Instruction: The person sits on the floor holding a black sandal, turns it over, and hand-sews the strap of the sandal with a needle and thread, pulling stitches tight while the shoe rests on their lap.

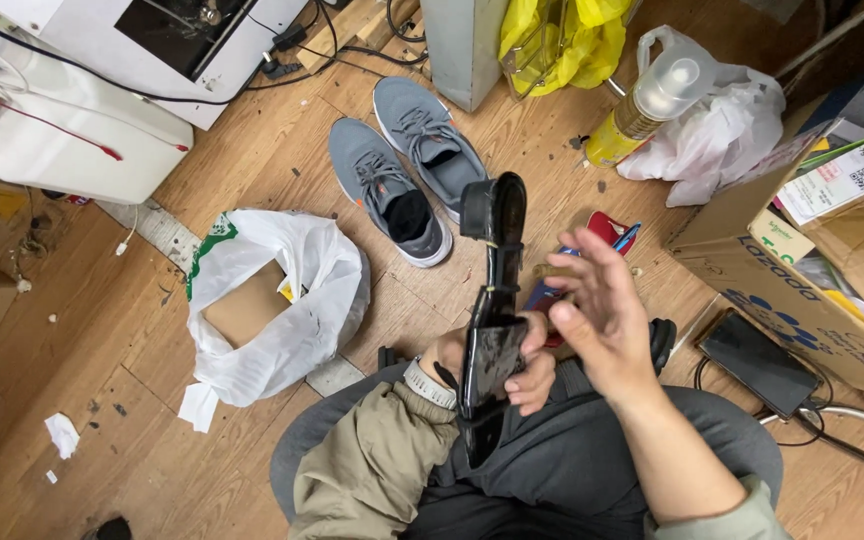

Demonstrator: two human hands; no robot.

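The left hand grips a glossy black plastic nozzle-shaped part upright over the lap, above the wooden floor. The right hand hovers beside it, fingers spread, holding nothing. A firm low grip keeps the part steady for inspection.

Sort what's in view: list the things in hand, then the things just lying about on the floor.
In hand:
black shoe, held by the left hand
right hand, open beside it

Lying about:
grey sneakers
white bag
spray bottle
cardboard box
phone
yellow bag
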